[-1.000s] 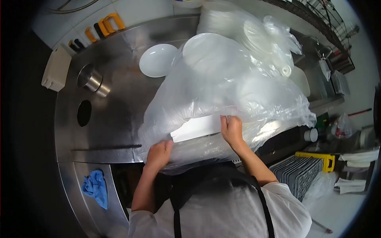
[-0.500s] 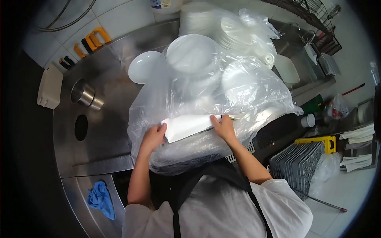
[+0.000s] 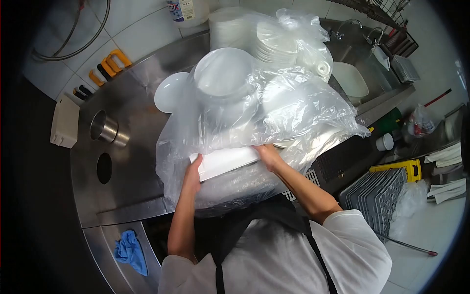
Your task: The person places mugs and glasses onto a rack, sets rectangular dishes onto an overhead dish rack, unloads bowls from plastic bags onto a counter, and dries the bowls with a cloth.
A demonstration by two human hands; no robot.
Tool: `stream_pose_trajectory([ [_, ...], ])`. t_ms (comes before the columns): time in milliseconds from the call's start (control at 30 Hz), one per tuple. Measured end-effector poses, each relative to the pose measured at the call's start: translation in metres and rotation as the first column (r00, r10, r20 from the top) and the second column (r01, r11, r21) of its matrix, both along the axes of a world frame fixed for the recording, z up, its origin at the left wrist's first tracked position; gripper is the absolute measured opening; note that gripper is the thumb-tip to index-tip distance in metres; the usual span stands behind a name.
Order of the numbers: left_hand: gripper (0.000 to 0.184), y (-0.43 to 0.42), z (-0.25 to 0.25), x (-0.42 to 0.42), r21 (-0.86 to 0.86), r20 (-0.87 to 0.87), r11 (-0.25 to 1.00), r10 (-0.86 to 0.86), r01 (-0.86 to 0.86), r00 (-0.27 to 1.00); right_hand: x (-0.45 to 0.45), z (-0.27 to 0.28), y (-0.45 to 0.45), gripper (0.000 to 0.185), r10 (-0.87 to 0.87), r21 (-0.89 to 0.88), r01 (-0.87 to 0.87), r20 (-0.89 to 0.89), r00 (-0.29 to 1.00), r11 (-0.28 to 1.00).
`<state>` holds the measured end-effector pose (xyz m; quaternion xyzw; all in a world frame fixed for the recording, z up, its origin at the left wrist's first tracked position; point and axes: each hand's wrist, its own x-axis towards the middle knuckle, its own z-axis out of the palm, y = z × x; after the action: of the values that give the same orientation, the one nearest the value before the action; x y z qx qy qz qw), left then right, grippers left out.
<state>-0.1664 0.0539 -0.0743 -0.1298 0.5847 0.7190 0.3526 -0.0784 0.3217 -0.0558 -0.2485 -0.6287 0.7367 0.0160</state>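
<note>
Between my two hands is a white rectangular dish point(image 3: 228, 163), long and narrow, at the near side of a large clear plastic bag point(image 3: 171, 139). My left hand point(image 3: 193, 174) grips its left end, thumb on top. At the other end, my right hand point(image 3: 268, 157) is closed on the dish, its fingers partly hidden. Under and behind the plastic stand a stack of round white bowls point(image 3: 223, 73) and more white plates point(image 3: 289, 100). The bag's near part lies bunched below the dish, close to my apron point(image 3: 254, 215).
A white oval dish point(image 3: 169, 93) sits left of the bag on the steel counter point(image 3: 142, 161). Farther left are metal pots point(image 3: 104, 126) and a round hole point(image 3: 104, 168). Wrapped plates point(image 3: 276, 46) stand behind, beside a sink point(image 3: 372, 63). A blue cloth point(image 3: 130, 252) lies lower left; grey racks point(image 3: 374, 196) stand right.
Both hands and the dish have shifted slightly left in view, with the right hand turned further over its end. The camera view has also shifted a little.
</note>
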Motion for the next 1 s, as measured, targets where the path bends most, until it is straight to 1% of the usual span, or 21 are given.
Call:
stream_pose_trajectory([
  [100,0.048,-0.001,0.011,0.013,0.181,0.038,0.972,0.146,-0.15,0.989,0.011,0.045,-0.011,0.057,-0.041,-0.086,0.044,0.034,0.999,0.995],
  [200,0.044,-0.002,0.037,0.027,0.288,0.003,0.931,0.233,-0.223,0.973,0.017,0.073,-0.018,0.059,-0.126,-0.1,0.112,-0.149,0.981,0.989],
  [300,0.047,-0.003,0.066,0.042,0.324,-0.069,0.923,0.242,-0.208,0.968,0.034,0.087,-0.017,0.06,-0.098,-0.174,0.077,-0.111,0.989,0.982],
  [400,0.055,-0.011,0.081,0.054,0.353,-0.069,0.924,0.184,-0.149,0.98,0.059,0.1,-0.026,0.058,-0.127,-0.199,0.094,-0.16,0.979,0.975],
  [467,0.059,-0.012,0.095,0.068,0.357,-0.107,0.926,0.175,-0.127,0.979,0.081,0.116,-0.038,0.058,-0.181,-0.193,0.144,-0.192,0.965,0.971],
  [533,0.065,-0.017,0.091,0.08,0.353,-0.144,0.93,0.165,-0.105,0.976,0.105,0.115,-0.044,0.057,-0.221,-0.163,0.188,-0.215,0.951,0.969],
  [667,0.068,-0.016,0.118,0.105,0.28,-0.186,0.959,0.105,-0.049,0.977,0.153,0.115,-0.058,0.054,-0.339,-0.227,0.291,-0.212,0.917,0.929],
  [767,0.069,-0.011,0.142,0.124,0.253,-0.284,0.966,0.013,0.062,0.959,0.184,0.115,-0.06,0.053,-0.395,-0.3,0.323,-0.22,0.892,0.898],
  [800,0.069,-0.01,0.142,0.13,0.24,-0.303,0.968,0.009,0.067,0.953,0.194,0.114,-0.059,0.054,-0.407,-0.289,0.338,-0.227,0.885,0.896],
  [900,0.068,0.005,0.161,0.151,0.195,-0.398,0.976,-0.01,0.096,0.917,0.217,0.114,-0.052,0.058,-0.48,-0.405,0.367,-0.223,0.849,0.838],
  [967,0.069,0.02,0.171,0.166,0.163,-0.485,0.982,-0.007,0.099,0.874,0.234,0.116,-0.038,0.061,-0.465,-0.439,0.322,-0.27,0.843,0.839],
  [1000,0.071,0.031,0.179,0.176,0.164,-0.501,0.978,-0.028,0.126,0.865,0.244,0.112,-0.029,0.062,-0.458,-0.469,0.293,-0.289,0.841,0.833],
])
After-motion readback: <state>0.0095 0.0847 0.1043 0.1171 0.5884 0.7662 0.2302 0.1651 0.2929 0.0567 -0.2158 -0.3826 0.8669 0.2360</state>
